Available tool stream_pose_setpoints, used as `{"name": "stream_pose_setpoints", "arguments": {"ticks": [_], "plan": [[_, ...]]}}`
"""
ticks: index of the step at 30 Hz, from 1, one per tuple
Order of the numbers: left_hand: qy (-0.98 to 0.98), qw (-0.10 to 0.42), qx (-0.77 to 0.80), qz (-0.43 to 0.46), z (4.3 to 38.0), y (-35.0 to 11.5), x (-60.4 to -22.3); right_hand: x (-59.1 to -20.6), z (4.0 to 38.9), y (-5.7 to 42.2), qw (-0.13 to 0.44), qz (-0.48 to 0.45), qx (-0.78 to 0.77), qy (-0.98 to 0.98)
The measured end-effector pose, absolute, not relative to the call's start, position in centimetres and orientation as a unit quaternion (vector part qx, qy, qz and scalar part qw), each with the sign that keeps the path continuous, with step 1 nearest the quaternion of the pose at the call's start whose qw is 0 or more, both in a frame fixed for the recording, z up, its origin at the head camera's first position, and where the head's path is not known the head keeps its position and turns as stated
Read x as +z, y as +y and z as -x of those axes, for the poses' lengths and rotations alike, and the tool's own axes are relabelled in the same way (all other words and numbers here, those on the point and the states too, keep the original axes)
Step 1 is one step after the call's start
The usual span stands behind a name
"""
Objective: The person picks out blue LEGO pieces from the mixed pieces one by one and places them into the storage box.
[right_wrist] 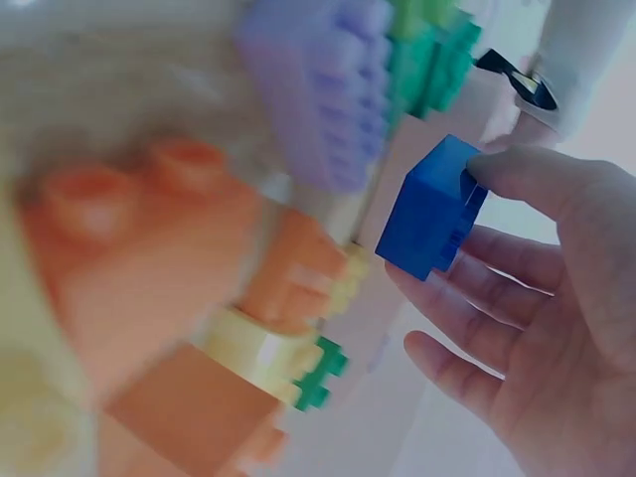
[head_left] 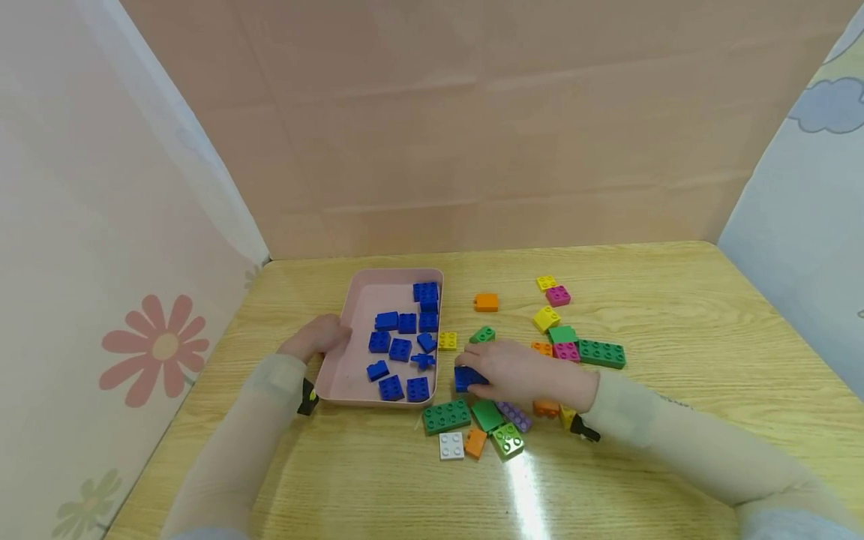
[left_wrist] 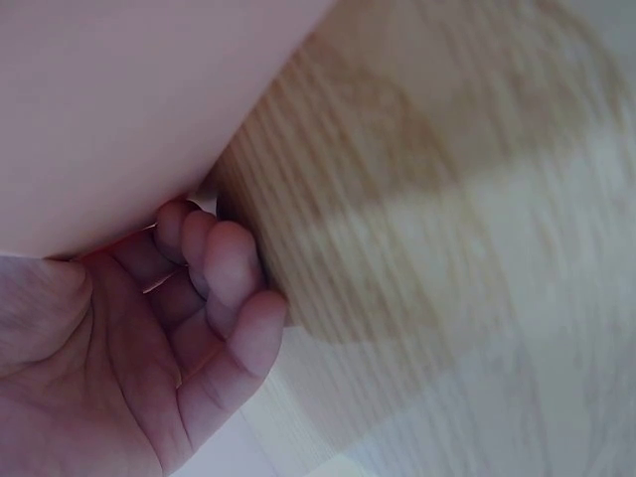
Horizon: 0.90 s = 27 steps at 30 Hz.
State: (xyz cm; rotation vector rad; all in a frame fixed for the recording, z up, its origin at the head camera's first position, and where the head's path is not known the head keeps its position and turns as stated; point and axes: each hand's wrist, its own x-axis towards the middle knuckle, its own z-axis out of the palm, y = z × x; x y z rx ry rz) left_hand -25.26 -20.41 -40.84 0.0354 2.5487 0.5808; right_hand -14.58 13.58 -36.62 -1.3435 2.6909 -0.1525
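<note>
A pink plastic tray [head_left: 367, 296] with several blue building bricks [head_left: 400, 349] inside stands left of centre on the table. At its left wall my left hand [head_left: 313, 336] holds the rim, the thumb over the inner side. The left wrist view shows curled fingers [left_wrist: 234, 263] against the tray's outer wall [left_wrist: 129, 109]. Just right of the tray, my right hand [head_left: 516, 370] pinches a blue brick [head_left: 468, 379] between thumb and fingers. In the right wrist view this blue brick [right_wrist: 427, 214] is held off to the side of the other bricks.
Loose bricks lie around my right hand: a dark green brick [head_left: 446, 417], a white brick [head_left: 451, 446], a purple brick [head_left: 514, 415] and a long green brick [head_left: 602, 353]. Farther back are an orange brick [head_left: 486, 302] and a magenta brick [head_left: 558, 295]. A wall [head_left: 499, 150] rises behind the table.
</note>
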Motion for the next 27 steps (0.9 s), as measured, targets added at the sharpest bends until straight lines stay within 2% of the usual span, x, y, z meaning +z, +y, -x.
{"name": "stream_pose_setpoints", "arguments": {"ticks": [12,27], "plan": [[0.942,0.255,0.217,-0.017,25.2,-20.4,-40.8,-33.0,15.8,11.5,-0.009,0.473,-0.039,0.88],[0.942,0.256,0.216,-0.02,24.9,-20.3,-40.5,-32.4,18.1,4.6,-0.006,0.499,-0.016,0.866]]}}
